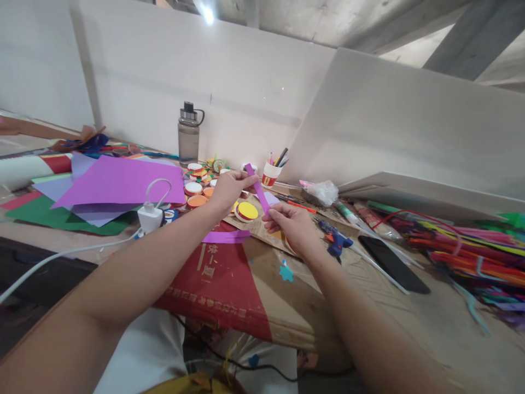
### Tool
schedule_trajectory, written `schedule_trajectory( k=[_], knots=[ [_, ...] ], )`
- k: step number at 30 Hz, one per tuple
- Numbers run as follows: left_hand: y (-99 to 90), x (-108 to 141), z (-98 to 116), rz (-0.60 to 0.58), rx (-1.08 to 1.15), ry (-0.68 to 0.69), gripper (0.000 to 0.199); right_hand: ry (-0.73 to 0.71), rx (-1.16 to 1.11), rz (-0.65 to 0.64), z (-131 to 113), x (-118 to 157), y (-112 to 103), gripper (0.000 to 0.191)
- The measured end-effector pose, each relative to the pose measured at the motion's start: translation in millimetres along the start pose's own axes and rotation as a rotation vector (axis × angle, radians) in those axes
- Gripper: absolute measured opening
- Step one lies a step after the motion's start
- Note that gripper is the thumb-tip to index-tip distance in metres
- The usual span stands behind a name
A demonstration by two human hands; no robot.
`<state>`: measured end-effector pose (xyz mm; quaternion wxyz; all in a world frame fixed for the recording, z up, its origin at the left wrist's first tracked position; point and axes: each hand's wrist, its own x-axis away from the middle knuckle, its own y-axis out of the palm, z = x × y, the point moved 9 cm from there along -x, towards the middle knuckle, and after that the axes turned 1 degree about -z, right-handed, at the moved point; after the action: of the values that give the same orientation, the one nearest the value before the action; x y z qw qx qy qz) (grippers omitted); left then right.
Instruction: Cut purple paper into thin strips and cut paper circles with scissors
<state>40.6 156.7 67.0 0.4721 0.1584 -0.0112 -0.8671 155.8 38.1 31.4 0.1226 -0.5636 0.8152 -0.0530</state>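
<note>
A purple strip is pinched at both ends, mid-scene.
A purple sheet lies at left; right of it, farther back, stands a bottle. Another strip lies nearer, on red-printed cardboard. The left hand holds the pinched strip's far end between thumb and fingers, the right hand its near end. To the right lie a glue gun, a phone and, farthest right, coloured stems.
</note>
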Motion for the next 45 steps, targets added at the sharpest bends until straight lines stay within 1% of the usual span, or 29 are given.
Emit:
schedule_trajectory(
  k=[2, 4, 6, 8, 10, 11, 13, 15, 16, 18, 20, 22, 24, 26, 29, 31, 32, 34, 37, 39, 42, 43, 45],
  knots=[
    [0.5, -2, -3, -0.001, 0.069, -0.021, 0.02, -0.019, 0.056, 0.015, -1, 0, -2, 0.017],
    [5.3, -1, -10, -0.012, 0.18, -0.056, 0.023, -0.099, 0.233, 0.096, -9, 2, -10, 0.02],
    [14.2, 2, -20, -0.036, 0.264, -0.109, 0.027, -0.224, 0.563, 0.212, -24, 7, -18, 0.021],
    [25.4, 8, -29, -0.078, 0.248, -0.174, 0.03, -0.317, 0.922, 0.287, -36, 12, -18, 0.024],
    [35.4, 14, -36, -0.13, 0.161, -0.232, 0.028, -0.343, 1.173, 0.286, -41, 15, -13, 0.028],
    [38.7, 17, -39, -0.151, 0.118, -0.254, 0.026, -0.349, 1.249, 0.267, -41, 16, -9, 0.03],
    [40.4, 19, -42, -0.167, 0.061, -0.28, 0.019, -0.381, 1.33, 0.224, -43, 18, -2, 0.033],
    [37.0, 17, -43, -0.154, 0.044, -0.274, 0.014, -0.423, 1.303, 0.186, -44, 19, 5, 0.034],
    [34.0, 15, -42, -0.139, 0.04, -0.261, 0.014, -0.437, 1.242, 0.173, -44, 19, 6, 0.033],
    [27.5, 10, -41, -0.109, 0.018, -0.223, 0.015, -0.431, 1.022, 0.161, -43, 17, 4, 0.029],
    [24.1, 7, -41, -0.103, -0.024, -0.183, 0.015, -0.361, 0.738, 0.165, -36, 12, -6, 0.034],
    [26.7, 6, -40, -0.143, -0.067, -0.143, 0.013, -0.25, 0.515, 0.149, -23, 6, -12, 0.035],
    [31.7, 7, -40, -0.195, -0.088, -0.115, 0.015, -0.145, 0.385, 0.115, -11, 1, -14, 0.029],
    [34.1, 8, -40, -0.213, -0.061, -0.11, 0.016, -0.078, 0.282, 0.076, -4, -1, -13, 0.027],
    [35.5, 8, -42, -0.214, 0.073, -0.141, 0.02, -0.018, 0.11, 0.024, 2, -1, -8, 0.023],
    [37.2, 9, -43, -0.213, 0.166, -0.167, 0.025, 0.015, 0.036, -0.003, 5, -2, -5, 0.021],
    [38.0, 9, -44, -0.206, 0.198, -0.18, 0.025, 0.024, 0.018, -0.001, 6, -2, -5, 0.02],
    [39.2, 11, -45, -0.186, 0.221, -0.198, 0.021, 0.022, 0.007, 0.034, 5, -2, -7, 0.021],
    [42.0, 14, -47, -0.187, 0.161, -0.201, 0.011, 0.005, 0.019, 0.084, 4, -2, -10, 0.024],
    [40.9, 14, -47, -0.188, 0.106, -0.194, 0.013, 0.011, 0.046, 0.08, 4, -2, -10, 0.025],
    [28.2, 7, -44, -0.108, 0.105, -0.167, 0.017, 0.023, 0.142, 0.026, 3, -3, -12, 0.026],
    [21.8, 4, -42, -0.064, 0.123, -0.153, 0.018, 0.017, 0.203, 0.001, 2, -3, -14, 0.026],
    [9.9, 0, -38, 0.015, 0.158, -0.134, 0.018, -0.016, 0.393, -0.041, -5, -4, -20, 0.024]
  ],
)
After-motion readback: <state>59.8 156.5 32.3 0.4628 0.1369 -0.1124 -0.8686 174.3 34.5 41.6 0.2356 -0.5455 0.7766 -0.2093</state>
